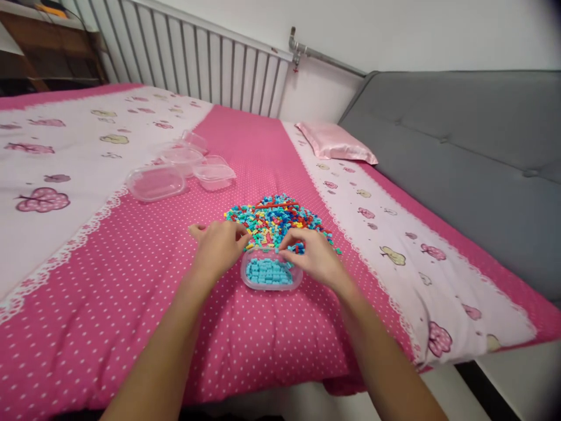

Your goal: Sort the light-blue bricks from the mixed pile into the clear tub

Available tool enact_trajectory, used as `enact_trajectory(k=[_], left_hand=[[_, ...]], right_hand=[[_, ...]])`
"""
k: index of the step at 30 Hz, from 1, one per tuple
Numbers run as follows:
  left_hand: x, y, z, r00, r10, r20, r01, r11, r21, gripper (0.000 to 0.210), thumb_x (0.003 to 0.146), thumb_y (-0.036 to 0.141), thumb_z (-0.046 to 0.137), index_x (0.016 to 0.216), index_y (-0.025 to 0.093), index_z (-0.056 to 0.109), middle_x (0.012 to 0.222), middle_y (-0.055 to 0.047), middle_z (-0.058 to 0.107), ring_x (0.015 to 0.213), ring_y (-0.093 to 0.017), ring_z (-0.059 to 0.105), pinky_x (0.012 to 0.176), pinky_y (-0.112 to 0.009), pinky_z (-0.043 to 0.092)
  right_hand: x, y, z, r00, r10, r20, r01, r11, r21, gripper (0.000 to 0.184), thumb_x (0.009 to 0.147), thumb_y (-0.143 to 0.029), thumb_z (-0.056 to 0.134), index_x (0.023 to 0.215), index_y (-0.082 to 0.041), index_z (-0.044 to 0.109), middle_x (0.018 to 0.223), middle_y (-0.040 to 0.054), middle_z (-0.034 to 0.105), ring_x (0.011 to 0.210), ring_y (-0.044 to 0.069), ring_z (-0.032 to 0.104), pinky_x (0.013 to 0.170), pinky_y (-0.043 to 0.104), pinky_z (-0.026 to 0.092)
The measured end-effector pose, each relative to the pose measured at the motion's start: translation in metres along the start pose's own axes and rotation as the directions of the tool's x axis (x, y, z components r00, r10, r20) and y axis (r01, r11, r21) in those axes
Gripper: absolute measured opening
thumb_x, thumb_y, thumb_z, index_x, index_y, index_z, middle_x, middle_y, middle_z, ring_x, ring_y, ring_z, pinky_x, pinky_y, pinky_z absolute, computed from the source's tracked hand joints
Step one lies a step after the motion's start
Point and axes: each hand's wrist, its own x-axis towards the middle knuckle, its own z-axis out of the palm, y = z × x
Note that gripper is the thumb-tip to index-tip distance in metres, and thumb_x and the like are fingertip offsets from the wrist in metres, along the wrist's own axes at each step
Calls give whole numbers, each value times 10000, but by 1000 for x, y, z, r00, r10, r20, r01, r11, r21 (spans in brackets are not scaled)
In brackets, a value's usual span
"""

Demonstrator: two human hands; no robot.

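Picking from the brick pile (272, 221) into the container (268, 287) seems underway, the left hand (220, 242) and right hand (313, 252) with curled fingers, whether grasping I cannot tell, and next needs precise pinching.

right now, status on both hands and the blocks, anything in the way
Left hand beside mixed block pile; right hand over clear container, hiding part of its rim. Light-blue blocks inside. Red stick lying on pile.

Left hand (220, 242) near mixed bricks (284, 218), right hand (313, 254) by tub (270, 287) of blue bricks (268, 272)
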Motion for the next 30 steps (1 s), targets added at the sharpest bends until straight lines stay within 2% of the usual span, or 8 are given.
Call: enact_trajectory(k=[3,6,11,17,21,25,27,30], left_hand=[[-1,2,-2,997,30,73,-33,998,46,322,964,371,546,757,214,736,878,-65,785,964,-288,692,1056,-586,314],[-3,3,-5,991,33,133,-46,994,101,323,993,425,577,828,184,715,899,-44,750,995,-237,684,1067,-527,411],[-6,4,-11,984,34,172,-61,986,153,355,1006,491,586,940,161,698,985,-46,731,1023,-207,683,1046,-489,495],[-8,3,-9,986,30,162,-56,986,159,346,998,490,600,1003,156,690,1019,-53,720,1009,-205,679,995,-465,527],[-8,3,-8,986,34,161,-58,987,149,354,995,497,595,949,159,690,966,-42,721,993,-206,677,1026,-483,495],[-8,0,-8,988,41,146,-60,990,125,359,981,445,571,751,195,687,792,-47,717,950,-262,687,1105,-585,352],[-8,-2,-9,989,40,140,-56,993,109,376,971,412,555,686,200,678,736,-63,717,918,-289,692,1099,-618,304],[-8,-5,-10,990,36,138,-48,995,89,333,954,381,560,722,203,718,762,-77,743,904,-302,695,1081,-635,293]], right_hand=[[-12,-25,8,994,87,-71,-98,980,-173,119,879,-139,722,913,-239,775,942,67,795,982,265,665,921,410,407],[-11,-40,16,985,154,-82,-172,940,-295,117,929,-193,688,905,-227,798,914,111,789,975,305,644,895,437,364],[-8,-48,23,986,166,-12,-157,908,-388,128,944,-217,682,900,-247,798,1057,82,793,1060,290,619,882,416,322],[-10,-45,33,982,188,18,-162,888,-429,180,949,-181,639,868,-230,793,908,80,797,980,267,604,899,439,262],[-11,-40,36,983,184,15,-161,894,-418,166,936,-195,663,838,-240,789,879,75,793,969,267,600,878,434,251],[-15,-38,35,988,156,15,-139,914,-381,141,928,-207,697,825,-246,785,916,62,802,984,273,620,872,429,268],[-16,-36,30,990,138,6,-127,928,-350,114,916,-203,717,830,-244,781,952,54,805,997,273,641,885,427,295],[-5,-31,18,995,101,-17,-102,951,-290,103,925,-184,694,913,-239,780,975,44,801,955,242,676,874,392,376]])
